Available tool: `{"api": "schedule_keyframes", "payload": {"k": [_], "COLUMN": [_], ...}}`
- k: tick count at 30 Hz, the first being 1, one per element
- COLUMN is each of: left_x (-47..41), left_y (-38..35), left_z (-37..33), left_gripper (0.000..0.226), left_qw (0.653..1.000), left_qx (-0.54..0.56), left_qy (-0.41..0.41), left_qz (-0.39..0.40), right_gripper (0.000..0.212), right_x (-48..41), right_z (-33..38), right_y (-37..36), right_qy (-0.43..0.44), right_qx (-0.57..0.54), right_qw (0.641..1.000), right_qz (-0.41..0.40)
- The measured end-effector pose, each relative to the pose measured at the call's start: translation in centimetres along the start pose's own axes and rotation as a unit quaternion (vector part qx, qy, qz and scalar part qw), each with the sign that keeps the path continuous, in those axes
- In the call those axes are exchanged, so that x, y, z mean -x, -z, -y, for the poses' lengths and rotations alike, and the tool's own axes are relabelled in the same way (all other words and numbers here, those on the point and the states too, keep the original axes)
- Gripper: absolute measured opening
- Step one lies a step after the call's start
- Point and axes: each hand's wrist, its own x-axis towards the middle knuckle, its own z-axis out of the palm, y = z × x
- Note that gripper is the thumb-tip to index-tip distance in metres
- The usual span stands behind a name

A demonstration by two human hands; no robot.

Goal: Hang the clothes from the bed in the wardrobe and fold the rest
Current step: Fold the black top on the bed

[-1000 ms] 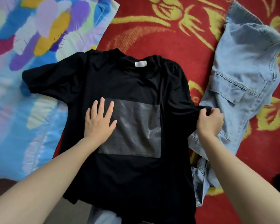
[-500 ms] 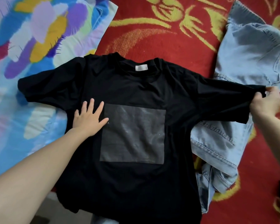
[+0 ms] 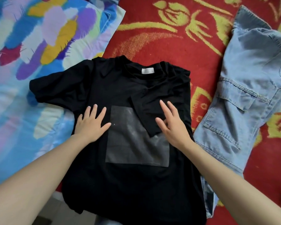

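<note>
Pressing flat, fingers spread, left hand rests on black T-shirt. Right hand, fingers extended, presses the folded-in sleeve beneath it.

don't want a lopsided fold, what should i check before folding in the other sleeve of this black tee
1. Folded sleeve lies in over the chest of the black t-shirt: ok.
2. Right hand flat on that sleeve, gripping nothing: ok.
3. Left hand flat on the shirt, free to reach: ok.
4. Spread sleeve lies out on the patterned quilt, wrinkled, not yet folded: not ok.
5. Hem flat: cannot tell, it runs out of view.
</note>
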Motion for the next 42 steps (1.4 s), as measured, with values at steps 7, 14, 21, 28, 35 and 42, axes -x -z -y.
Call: {"api": "schedule_keyframes", "payload": {"k": [7,14,21,28,35,42], "left_x": [1.2,0.8,-2.0,-0.9,4.0,5.0], "left_y": [-0.2,4.7,9.2,10.3,13.0,4.5], "left_z": [1.5,5.0,9.5,10.9,5.6,2.1], "left_gripper": [0.069,0.075,0.062,0.013,0.027,0.070], "left_qw": [0.996,0.954,0.896,0.862,0.838,0.929], "left_qx": [-0.017,0.066,0.239,0.402,0.413,0.224], "left_qy": [0.041,0.128,0.325,0.163,-0.086,-0.237], "left_qz": [-0.081,-0.263,-0.187,-0.263,-0.348,-0.173], "right_gripper": [0.064,0.054,0.056,0.056,0.051,0.049], "right_x": [1.1,0.3,-1.6,-3.9,-5.9,-6.9], "right_z": [-8.0,-5.6,0.5,5.7,9.6,6.1], "right_y": [-1.5,-1.9,-4.5,-5.6,-6.5,-4.5], "right_qy": [-0.069,-0.081,0.029,0.032,-0.073,-0.207], "right_qx": [0.329,0.318,0.317,0.255,-0.080,-0.126], "right_qw": [0.939,0.945,0.946,0.966,0.994,0.966], "right_qz": [0.070,-0.007,-0.058,-0.033,-0.020,-0.091]}}
